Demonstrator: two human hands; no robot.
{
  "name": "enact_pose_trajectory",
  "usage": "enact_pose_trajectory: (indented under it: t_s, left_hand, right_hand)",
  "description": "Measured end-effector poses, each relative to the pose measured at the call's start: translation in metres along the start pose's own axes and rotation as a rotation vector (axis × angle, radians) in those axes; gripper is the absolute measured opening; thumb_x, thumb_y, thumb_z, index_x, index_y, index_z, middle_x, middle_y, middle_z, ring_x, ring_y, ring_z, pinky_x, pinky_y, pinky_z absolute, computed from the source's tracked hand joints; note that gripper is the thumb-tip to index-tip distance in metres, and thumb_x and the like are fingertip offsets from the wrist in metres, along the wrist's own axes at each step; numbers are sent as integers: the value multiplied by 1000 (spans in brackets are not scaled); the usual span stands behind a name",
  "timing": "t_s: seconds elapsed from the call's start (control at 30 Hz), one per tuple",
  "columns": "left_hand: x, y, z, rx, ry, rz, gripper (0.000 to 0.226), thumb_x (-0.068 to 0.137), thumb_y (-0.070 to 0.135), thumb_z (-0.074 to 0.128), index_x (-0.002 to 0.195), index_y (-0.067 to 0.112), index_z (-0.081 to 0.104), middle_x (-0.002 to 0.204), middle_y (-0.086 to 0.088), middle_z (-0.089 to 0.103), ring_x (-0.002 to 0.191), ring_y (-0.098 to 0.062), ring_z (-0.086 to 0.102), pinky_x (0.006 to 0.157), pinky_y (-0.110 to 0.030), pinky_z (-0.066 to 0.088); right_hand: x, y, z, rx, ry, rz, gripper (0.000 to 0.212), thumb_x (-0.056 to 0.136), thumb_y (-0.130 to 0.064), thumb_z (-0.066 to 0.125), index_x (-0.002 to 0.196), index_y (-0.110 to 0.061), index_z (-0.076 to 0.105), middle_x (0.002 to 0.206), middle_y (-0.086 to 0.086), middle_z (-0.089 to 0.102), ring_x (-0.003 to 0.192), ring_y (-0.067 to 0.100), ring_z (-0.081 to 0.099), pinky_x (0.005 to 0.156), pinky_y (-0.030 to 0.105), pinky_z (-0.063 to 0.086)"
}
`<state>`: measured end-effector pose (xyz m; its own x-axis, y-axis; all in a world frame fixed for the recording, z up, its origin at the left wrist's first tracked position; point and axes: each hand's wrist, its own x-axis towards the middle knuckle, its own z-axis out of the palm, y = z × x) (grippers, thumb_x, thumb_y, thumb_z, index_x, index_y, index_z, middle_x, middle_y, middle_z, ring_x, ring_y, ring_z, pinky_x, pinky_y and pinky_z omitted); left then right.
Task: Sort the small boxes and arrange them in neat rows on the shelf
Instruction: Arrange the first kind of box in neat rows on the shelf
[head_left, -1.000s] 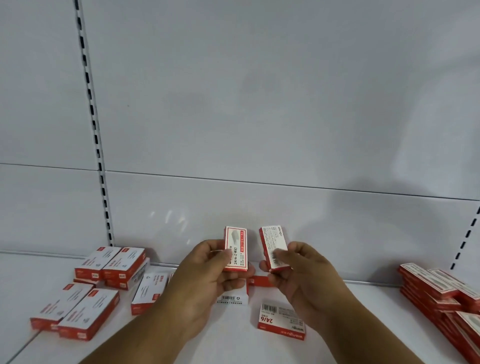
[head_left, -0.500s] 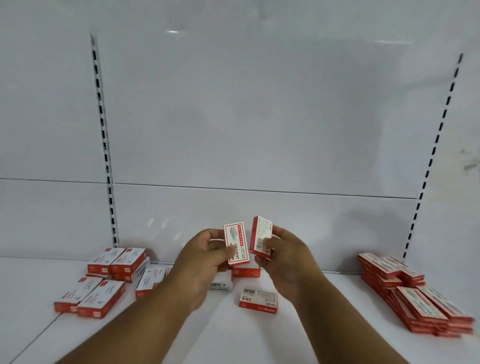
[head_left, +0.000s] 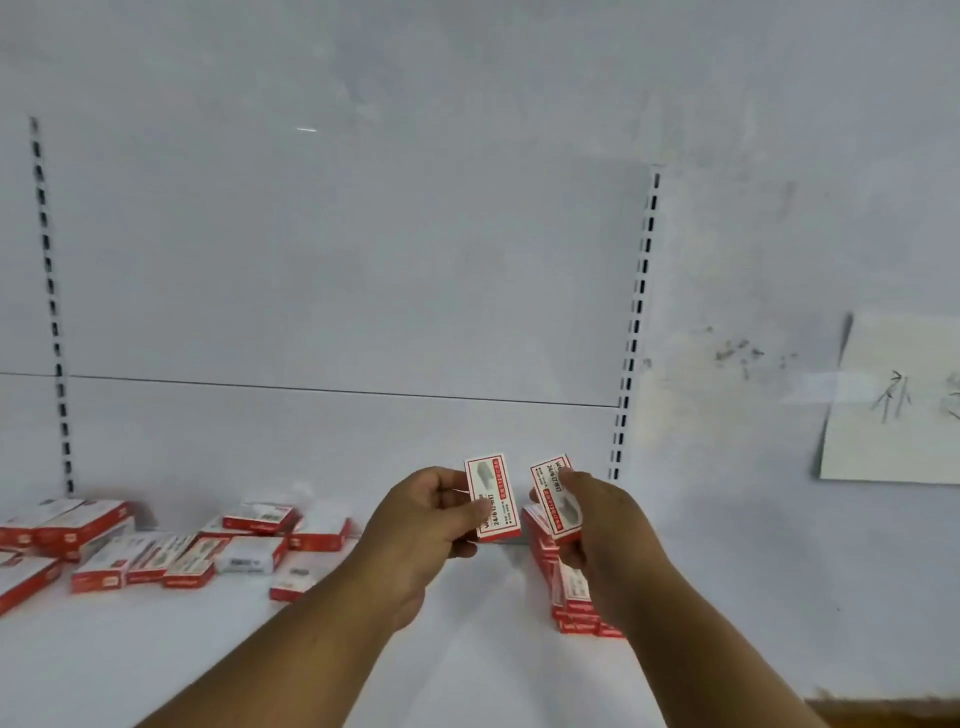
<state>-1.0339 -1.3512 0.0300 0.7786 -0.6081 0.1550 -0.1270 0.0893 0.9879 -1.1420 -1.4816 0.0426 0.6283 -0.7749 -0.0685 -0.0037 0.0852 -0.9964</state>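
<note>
boxes, red and white, were up in both hands above the shelf (head_left: 493, 670): the left hand (head_left: 421, 530) pinched one box (head_left: 492, 498) upright, and the right hand (head_left: 597, 525) gripped another (head_left: 555, 501), tilted, just beside it. loose boxes (head_left: 197, 551) lay scattered on the left; a stack (head_left: 571, 597) sat under the right hand. a paper (head_left: 893, 400) hung on the wall.

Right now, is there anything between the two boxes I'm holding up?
No. In the head view the left box and the right box stand side by side with only a narrow bare gap, the white back panel showing through.
</note>
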Motion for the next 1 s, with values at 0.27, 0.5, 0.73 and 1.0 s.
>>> enact_pose_trajectory:
  t_s: [0.27,0.5,0.73,1.0]
  left_hand:
    - [-6,-10,74,301,27,-57,14,86,12,71,99,15,67,81,4,77,72,-14,73,61,-28,49]
    - [3,-14,99,437,28,-152,10,86,7,71,95,11,72,80,-1,75,55,-6,67,43,-14,43]
    - [10,-22,103,710,106,-77,20,75,26,82,82,20,65,88,6,67,83,-11,65,71,-28,53]
    - [2,-16,93,802,181,121,10,84,29,72,86,26,63,81,11,63,74,-7,60,57,-17,42]
  right_hand:
    - [21,2,-87,-386,-13,-209,13,93,-20,63,105,-21,57,84,0,72,62,13,72,47,24,50]
    - [42,28,-101,-925,25,-321,16,90,-36,63,91,-23,53,82,-8,63,65,5,60,52,22,43]
    - [44,26,-97,-1199,-19,-445,25,92,-42,56,103,-20,57,101,0,55,90,19,59,76,32,50]
    - [34,16,-72,-981,32,-643,22,94,-40,54,110,-25,51,105,-5,57,90,15,57,76,31,51]
